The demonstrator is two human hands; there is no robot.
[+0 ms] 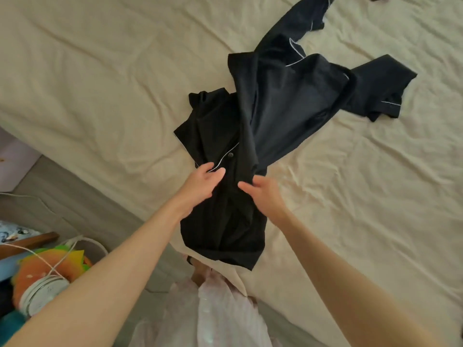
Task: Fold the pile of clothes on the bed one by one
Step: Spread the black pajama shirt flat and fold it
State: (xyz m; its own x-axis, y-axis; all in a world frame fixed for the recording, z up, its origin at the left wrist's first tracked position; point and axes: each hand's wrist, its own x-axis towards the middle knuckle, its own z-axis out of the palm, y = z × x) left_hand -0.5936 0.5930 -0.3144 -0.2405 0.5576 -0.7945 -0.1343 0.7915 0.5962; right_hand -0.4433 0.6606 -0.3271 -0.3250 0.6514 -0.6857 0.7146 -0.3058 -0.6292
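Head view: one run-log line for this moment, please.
step: folding shirt | left hand: pinches piped edge | right hand: grips fabric | shirt: on bed, unfolded

Both forearms were bare, no sleeves showing, no watch or rings visible on left hand point(204, 180) or right hand point(263, 194). Pale pink, lightly sheer, crinkled garment point(220, 314) covered the torson below.

Wrinkled cream bedsheet point(100, 71), grey floor point(62, 201), wooden furniture edge point(27, 242); soft daylight, colourful clutter point(50, 269)
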